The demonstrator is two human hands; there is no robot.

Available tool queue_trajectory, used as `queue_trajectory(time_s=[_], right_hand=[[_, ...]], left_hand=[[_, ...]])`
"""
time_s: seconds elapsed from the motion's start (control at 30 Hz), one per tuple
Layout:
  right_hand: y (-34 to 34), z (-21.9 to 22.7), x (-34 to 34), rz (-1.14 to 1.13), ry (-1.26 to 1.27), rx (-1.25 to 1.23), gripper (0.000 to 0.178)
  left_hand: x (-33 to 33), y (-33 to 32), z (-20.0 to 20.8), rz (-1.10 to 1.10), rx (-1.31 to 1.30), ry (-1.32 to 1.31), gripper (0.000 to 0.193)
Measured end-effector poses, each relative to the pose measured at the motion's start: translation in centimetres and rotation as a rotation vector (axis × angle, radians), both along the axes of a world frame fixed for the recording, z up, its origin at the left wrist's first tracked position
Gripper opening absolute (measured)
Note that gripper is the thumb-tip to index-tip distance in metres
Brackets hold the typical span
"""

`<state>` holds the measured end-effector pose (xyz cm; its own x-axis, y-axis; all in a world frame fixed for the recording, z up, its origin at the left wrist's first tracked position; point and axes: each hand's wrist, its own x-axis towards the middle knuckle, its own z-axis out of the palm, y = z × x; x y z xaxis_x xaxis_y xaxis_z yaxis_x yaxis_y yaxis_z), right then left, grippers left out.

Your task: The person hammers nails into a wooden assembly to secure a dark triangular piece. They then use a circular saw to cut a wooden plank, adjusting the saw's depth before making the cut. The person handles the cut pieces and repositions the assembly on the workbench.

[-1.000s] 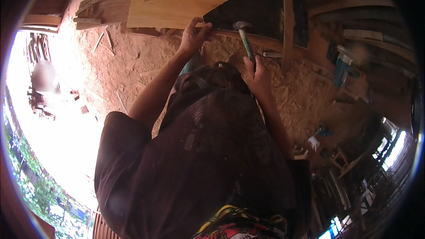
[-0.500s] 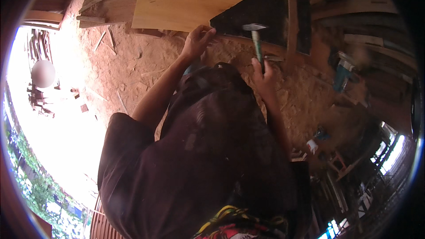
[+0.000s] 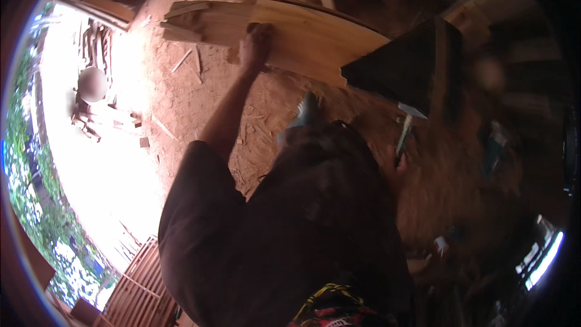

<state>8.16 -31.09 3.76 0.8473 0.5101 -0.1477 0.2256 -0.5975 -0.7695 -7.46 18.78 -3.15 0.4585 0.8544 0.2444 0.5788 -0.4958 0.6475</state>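
The pale wooden board lies across the far middle of the scene, with darker planks reaching out past its left end and a dark, roughly triangular panel covering or meeting its right end. The left hand is at the board's left end, its fingers bent near the edge; whether they pinch the wood or only rest on it, I cannot tell. To the right and nearer, the right hand is closed around the lower handle of a hammer, whose head shows against the panel's near edge (touching or merely in front of it, the blur hides that). The board looks thin, stiff and fairly light for its length, likely to tip if lifted by one end, so a hold on both long edges near the middle should balance it best. Its smooth face probably gives bare fingers less purchase than its edges. The panel seems rigid too; its ragged left tip may chip or splinter, making the straighter sides the safer hold. The hammer should feel head-heavy, best gripped low, with the fingers wrapped fully round the handle.
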Motion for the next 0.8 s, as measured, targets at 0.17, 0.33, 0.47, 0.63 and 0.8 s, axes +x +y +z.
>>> queue_trajectory(time_s=[0.17, 0.33, 0.47, 0.63, 0.8], right_hand=[[3.5, 5.0, -0.4, -0.262, 0.254, -0.326, 0.041], [2.4, 5.1, -1.1, -0.294, 0.318, -0.111, 0.037], [3.5, 7.2, -1.9, -0.332, 0.333, -0.082, 0.039], [2.7, 6.6, -1.8, -0.344, 0.351, -0.063, 0.036], [1.5, 5.1, -1.6, -0.282, 0.233, -0.019, 0.033]], left_hand=[[-1.1, 1.7, 1.4, -0.228, 0.066, 0.170, 0.013], [-0.8, 2.8, -1.1, -0.165, 0.157, 0.292, 0.014], [-0.2, 1.5, 1.0, -0.168, -0.317, 0.014, 0.013], [2.6, -4.5, 7.0, -0.333, -0.921, -0.283, 0.026], [5.2, -10.0, 9.4, -0.510, -1.003, -0.303, 0.028]])
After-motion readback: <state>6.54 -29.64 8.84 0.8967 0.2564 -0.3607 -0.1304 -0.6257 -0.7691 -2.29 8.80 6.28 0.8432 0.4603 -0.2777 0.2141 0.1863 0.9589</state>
